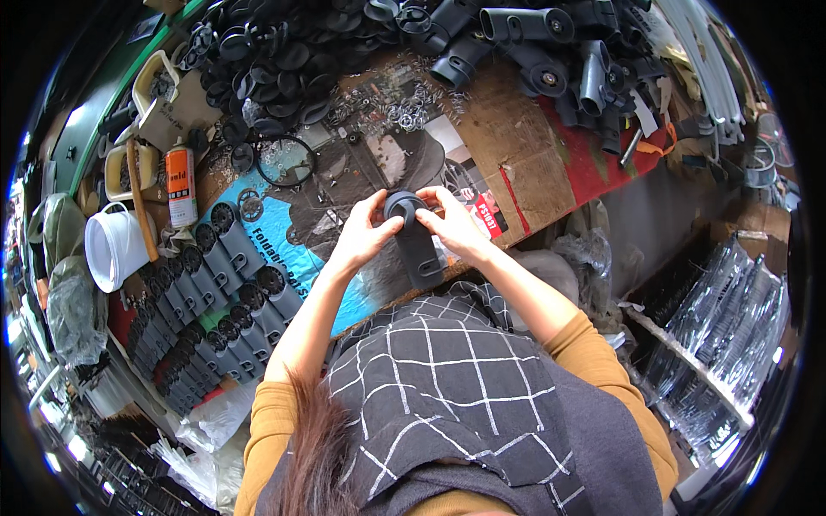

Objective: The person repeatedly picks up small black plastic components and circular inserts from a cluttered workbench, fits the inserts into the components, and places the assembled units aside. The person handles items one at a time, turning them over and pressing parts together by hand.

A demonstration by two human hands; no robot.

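A dark grey plastic tube-shaped part (419, 258) with a round head stands out from the work surface's near edge, its lower end toward my lap. My left hand (366, 234) grips the round head from the left, thumb and fingers bent around it. On the other side my right hand (453, 225) pinches the same head, thumb on the rim. A dark round cap (400, 205) appears to sit on that head between my fingers; whether it is seated cannot be made out. Small washers and screws (413, 107) lie scattered beyond my hands.
Rows of similar grey parts (202, 284) lie to the left, near an orange and white spray can (181, 185) and a white bucket (116, 248). Black round caps (280, 64) and loose tube parts (525, 30) are heaped at the back. Plastic-wrapped stacks (718, 331) stand at right.
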